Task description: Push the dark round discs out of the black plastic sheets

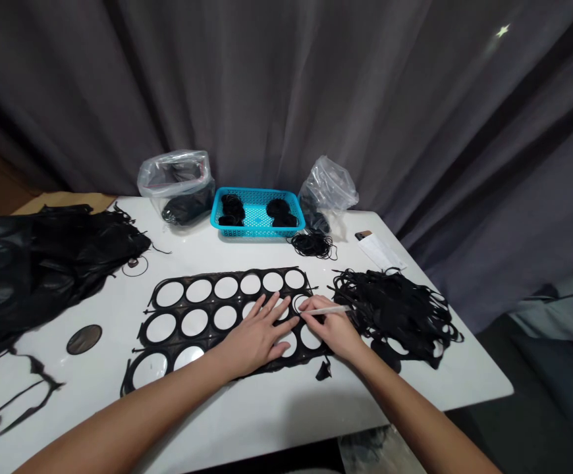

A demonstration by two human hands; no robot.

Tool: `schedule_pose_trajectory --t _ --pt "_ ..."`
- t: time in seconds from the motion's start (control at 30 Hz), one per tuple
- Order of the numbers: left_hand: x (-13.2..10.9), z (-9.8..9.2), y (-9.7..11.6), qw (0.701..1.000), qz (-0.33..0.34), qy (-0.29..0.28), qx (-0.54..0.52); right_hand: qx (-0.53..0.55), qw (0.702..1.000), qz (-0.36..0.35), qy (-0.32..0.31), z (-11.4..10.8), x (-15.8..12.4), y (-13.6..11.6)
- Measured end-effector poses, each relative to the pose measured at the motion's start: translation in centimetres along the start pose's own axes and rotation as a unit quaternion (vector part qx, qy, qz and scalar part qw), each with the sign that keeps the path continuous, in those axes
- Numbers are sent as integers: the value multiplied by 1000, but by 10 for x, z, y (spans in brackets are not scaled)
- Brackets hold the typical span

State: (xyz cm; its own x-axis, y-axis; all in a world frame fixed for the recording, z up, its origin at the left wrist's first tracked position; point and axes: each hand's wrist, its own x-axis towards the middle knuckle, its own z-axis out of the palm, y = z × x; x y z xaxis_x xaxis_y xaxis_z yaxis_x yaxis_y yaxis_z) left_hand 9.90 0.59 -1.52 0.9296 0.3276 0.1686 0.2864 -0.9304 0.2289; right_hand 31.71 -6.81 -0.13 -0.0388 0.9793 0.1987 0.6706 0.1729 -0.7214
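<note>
A black rubber-like sheet (238, 300) with rows of round holes lies flat on the white table, which shows white through the holes. My left hand (263, 331) rests palm down on the sheet's right half, fingers spread, covering some holes. In my right hand (330, 327) is a slim, pale pen-like tool (334, 309), pinched between thumb and fingers. Its tip points left at a hole near the sheet's right edge, where a thin black ring (294, 301) shows. The exact contact at the tip is too small to tell.
A heap of black strips (395, 306) lies to the right, a larger pile of black sheets (69, 257) to the left. Behind stand a blue basket (258, 232) with black ring bundles and two plastic bags (175, 184). Loose rings (312, 244) and a black disc (83, 340) lie about.
</note>
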Motion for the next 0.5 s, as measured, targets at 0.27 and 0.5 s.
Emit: schedule_pose_trajectory --t 0.27,0.5 --pt "0 -1 -1 1000 3 -6 9 -211 971 -40 106 -22 17 19" --pt "-4 -7 7 999 26 6 -18 -128 964 88 217 -66 10 17"
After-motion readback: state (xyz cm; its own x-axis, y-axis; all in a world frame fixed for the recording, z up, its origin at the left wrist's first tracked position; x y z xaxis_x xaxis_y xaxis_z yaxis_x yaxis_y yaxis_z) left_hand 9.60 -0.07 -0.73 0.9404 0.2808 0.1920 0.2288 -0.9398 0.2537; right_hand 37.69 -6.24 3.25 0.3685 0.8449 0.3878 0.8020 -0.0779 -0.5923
